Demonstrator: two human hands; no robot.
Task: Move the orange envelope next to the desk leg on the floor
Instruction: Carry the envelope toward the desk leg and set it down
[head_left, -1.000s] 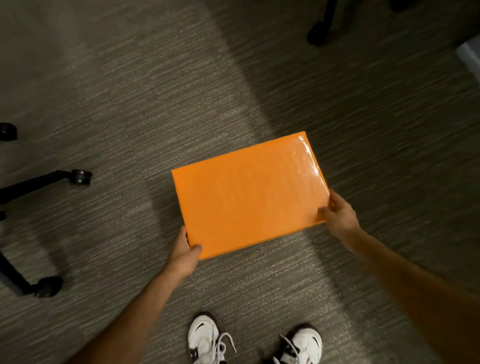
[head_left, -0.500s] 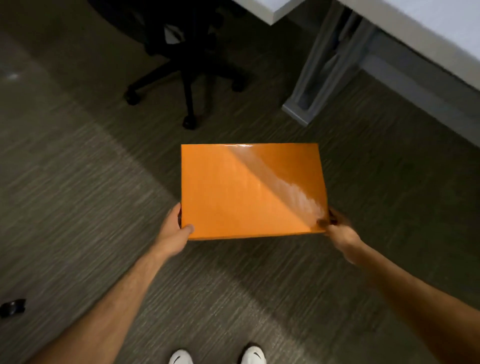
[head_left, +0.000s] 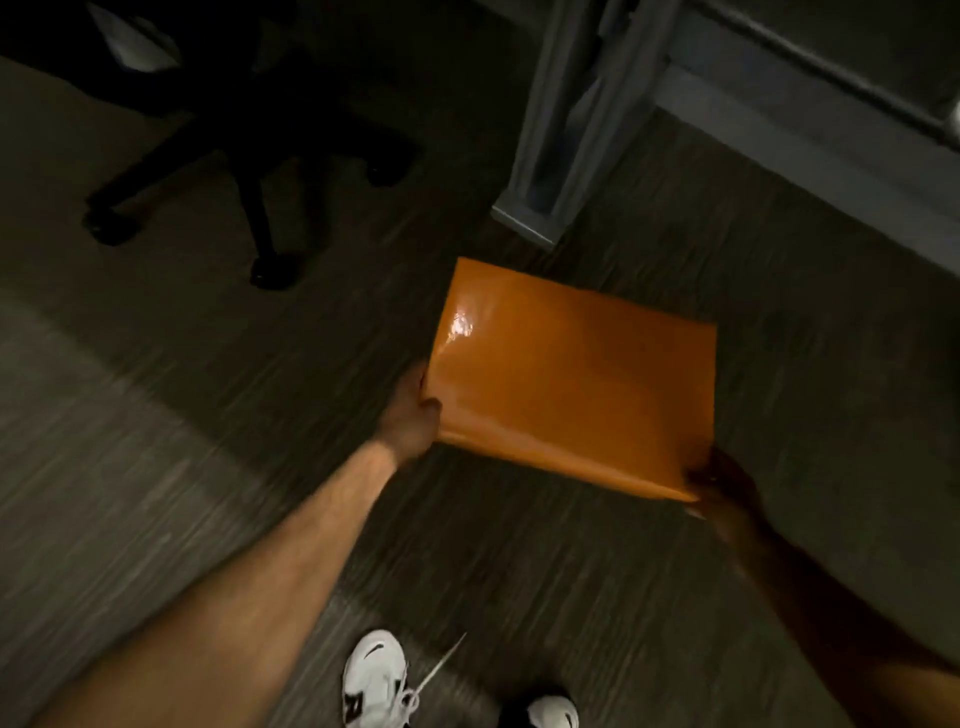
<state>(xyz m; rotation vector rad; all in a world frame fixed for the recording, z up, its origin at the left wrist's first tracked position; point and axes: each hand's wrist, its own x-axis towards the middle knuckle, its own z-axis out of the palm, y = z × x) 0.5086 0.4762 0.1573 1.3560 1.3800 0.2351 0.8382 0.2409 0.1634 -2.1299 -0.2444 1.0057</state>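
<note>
Spanning both hands, orange envelope (head_left: 571, 379) extends forward from each corner grip.

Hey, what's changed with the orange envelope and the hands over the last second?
The orange envelope has been carried from open carpet toward the desk leg; its far corner now lies just short of the leg's foot. It has also turned, its right side swinging nearer the person. Whether it touches the floor cannot be told. Unchanged: the left hand and right hand keep their grip on the near corners.
</note>
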